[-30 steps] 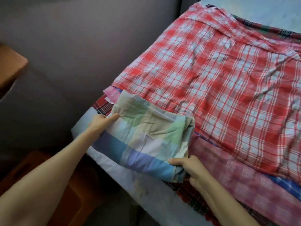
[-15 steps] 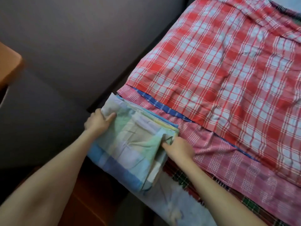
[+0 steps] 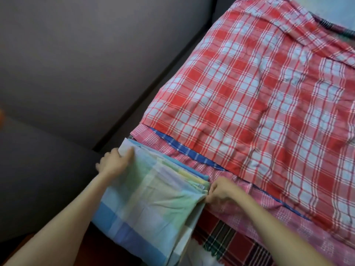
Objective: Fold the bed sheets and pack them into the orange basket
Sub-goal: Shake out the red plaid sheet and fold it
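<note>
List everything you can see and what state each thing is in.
pastel sheet: folded, held at both ends.
red checked sheet: spread unfolded, wrinkled.
pink sheet: spread beneath the red one.
left hand: grips the pastel sheet.
right hand: pinches its edge.

Finding: no writing, label, brand mark, number or sign is reading legibly anywhere in view. The folded pastel checked cotton sheet (image 3: 153,198) and the spread red-and-white checked cotton sheet (image 3: 249,93) are showing woven pattern only.
</note>
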Available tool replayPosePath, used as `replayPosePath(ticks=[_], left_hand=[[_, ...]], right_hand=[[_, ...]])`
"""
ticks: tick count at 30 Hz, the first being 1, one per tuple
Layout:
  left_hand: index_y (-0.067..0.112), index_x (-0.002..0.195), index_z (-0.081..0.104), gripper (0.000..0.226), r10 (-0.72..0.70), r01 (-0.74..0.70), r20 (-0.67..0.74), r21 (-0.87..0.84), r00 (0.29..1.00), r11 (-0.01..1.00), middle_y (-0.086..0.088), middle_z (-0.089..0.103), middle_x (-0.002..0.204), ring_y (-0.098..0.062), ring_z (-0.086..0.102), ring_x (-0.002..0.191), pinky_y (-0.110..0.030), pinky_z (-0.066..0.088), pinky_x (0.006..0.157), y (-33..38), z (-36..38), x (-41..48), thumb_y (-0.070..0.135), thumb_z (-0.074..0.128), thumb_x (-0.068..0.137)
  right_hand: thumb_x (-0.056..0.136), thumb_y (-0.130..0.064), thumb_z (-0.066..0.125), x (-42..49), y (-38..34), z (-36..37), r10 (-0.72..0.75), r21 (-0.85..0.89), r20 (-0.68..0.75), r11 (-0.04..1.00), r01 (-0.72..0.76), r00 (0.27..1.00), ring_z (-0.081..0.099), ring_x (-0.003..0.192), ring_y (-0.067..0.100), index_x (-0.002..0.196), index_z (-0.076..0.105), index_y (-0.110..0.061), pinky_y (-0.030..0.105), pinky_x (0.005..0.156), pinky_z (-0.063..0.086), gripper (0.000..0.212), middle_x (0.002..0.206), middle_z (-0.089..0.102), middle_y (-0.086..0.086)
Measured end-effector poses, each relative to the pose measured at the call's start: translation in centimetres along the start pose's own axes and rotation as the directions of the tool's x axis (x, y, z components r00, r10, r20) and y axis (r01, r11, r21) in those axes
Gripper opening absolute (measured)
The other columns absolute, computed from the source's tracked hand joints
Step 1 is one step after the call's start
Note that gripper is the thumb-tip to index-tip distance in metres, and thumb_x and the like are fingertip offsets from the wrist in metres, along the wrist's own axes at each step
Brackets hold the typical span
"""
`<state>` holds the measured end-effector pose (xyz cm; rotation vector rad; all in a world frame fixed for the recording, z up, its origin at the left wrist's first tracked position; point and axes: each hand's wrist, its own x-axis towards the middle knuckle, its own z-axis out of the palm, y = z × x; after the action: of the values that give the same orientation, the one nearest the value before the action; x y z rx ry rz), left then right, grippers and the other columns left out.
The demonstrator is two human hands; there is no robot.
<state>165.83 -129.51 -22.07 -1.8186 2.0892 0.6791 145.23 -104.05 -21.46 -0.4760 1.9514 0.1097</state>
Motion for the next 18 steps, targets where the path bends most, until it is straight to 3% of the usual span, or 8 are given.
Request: replayPosePath(ticks=[2, 4, 5, 7, 9, 12, 15, 18], left_hand=[[0.012, 0.118, 0.060, 0.058, 0.056, -0.078, -0.187, -0.114, 0.981, 0.990, -0.016, 0.063, 0.114, -0.037, 0.056, 0.110, -0.042, 0.044, 0.092, 1.9, -1.4, 0.9, 0.057, 0.036, 0.092], [0.009, 0.100, 0.069, 0.044, 0.093, -0.127, -0.262, -0.115, 0.961, 0.985, -0.017, 0.069, 0.098, -0.037, 0.062, 0.098, -0.038, 0.046, 0.081, 4.8, -2.2, 2.3, 0.043, 0.042, 0.095], [0.007, 0.096, 0.070, 0.041, 0.077, -0.105, -0.240, -0.106, 0.968, 0.989, -0.018, 0.069, 0.095, -0.037, 0.062, 0.096, -0.037, 0.046, 0.079, 6.3, -2.3, 3.1, 0.038, 0.044, 0.095], [0.002, 0.098, 0.069, 0.039, -0.010, -0.010, -0.174, -0.111, 0.985, 0.994, -0.020, 0.068, 0.101, -0.038, 0.061, 0.099, -0.037, 0.047, 0.081, 9.1, -1.8, 5.2, 0.034, 0.047, 0.095], [0.000, 0.105, 0.065, 0.040, -0.085, 0.072, -0.128, -0.106, 0.988, 0.992, -0.020, 0.065, 0.107, -0.038, 0.060, 0.103, -0.038, 0.047, 0.085, 10.9, -1.3, 6.9, 0.034, 0.048, 0.095], [0.002, 0.111, 0.061, 0.046, -0.142, 0.138, -0.059, -0.057, 0.988, 0.989, -0.019, 0.063, 0.112, -0.037, 0.057, 0.107, -0.040, 0.045, 0.094, 11.7, -0.6, 9.5, 0.040, 0.040, 0.096], [-0.001, 0.114, 0.060, 0.053, -0.180, 0.190, 0.070, -0.193, 0.981, 0.962, -0.020, 0.061, 0.117, -0.038, 0.057, 0.108, -0.043, 0.046, 0.094, 11.7, -0.4, 11.6, 0.045, 0.045, 0.093], [0.001, 0.083, 0.063, 0.037, -0.172, 0.267, 0.241, -0.449, 0.955, 0.853, -0.019, 0.062, 0.093, -0.032, 0.060, 0.085, -0.044, 0.048, 0.091, 12.2, -0.6, 13.0, 0.037, 0.063, 0.087]], right_hand=[[0.073, -0.022, 0.068, 0.4, 1.0, -2.4, 0.017, -0.066, -0.199, 0.997, -0.030, 0.980, 0.066, 0.092, 0.022, 0.092, 0.070, -0.019, 0.036, 0.083, 0.055, 0.019, 0.098, 0.070, 0.002], [0.080, -0.035, 0.069, 1.1, 2.1, -4.3, -0.030, -0.220, -0.508, 0.971, -0.096, 0.861, 0.055, 0.113, 0.024, 0.119, 0.056, -0.027, 0.035, 0.091, 0.048, 0.042, 0.125, 0.058, 0.000], [0.079, -0.045, 0.069, 1.7, 2.8, -5.0, -0.047, -0.268, -0.558, 0.955, -0.126, 0.829, 0.049, 0.120, 0.025, 0.131, 0.046, -0.030, 0.037, 0.093, 0.044, 0.059, 0.135, 0.049, 0.001], [0.075, -0.057, 0.068, 3.7, 4.0, -5.9, -0.035, -0.324, -0.498, 0.934, -0.149, 0.866, 0.037, 0.131, 0.029, 0.147, 0.019, -0.036, 0.041, 0.099, 0.041, 0.089, 0.151, 0.028, 0.005], [0.076, -0.058, 0.067, 5.7, 4.9, -5.8, 0.000, -0.341, -0.406, 0.928, -0.152, 0.914, 0.024, 0.139, 0.035, 0.149, 0.001, -0.042, 0.045, 0.103, 0.039, 0.099, 0.158, 0.008, 0.010], [0.078, -0.055, 0.066, 7.4, 5.4, -5.5, -0.012, -0.334, -0.378, 0.934, -0.124, 0.926, 0.016, 0.141, 0.039, 0.148, -0.003, -0.043, 0.047, 0.104, 0.038, 0.099, 0.158, 0.001, 0.012], [0.079, -0.054, 0.066, 8.2, 5.3, -5.7, -0.012, -0.342, -0.362, 0.932, -0.120, 0.932, 0.016, 0.141, 0.039, 0.149, -0.003, -0.042, 0.047, 0.104, 0.039, 0.099, 0.158, 0.000, 0.013], [0.080, -0.053, 0.066, 9.0, 5.1, -5.9, -0.001, -0.349, -0.341, 0.929, -0.125, 0.940, 0.017, 0.139, 0.041, 0.149, -0.002, -0.040, 0.049, 0.102, 0.039, 0.098, 0.158, 0.000, 0.016]])
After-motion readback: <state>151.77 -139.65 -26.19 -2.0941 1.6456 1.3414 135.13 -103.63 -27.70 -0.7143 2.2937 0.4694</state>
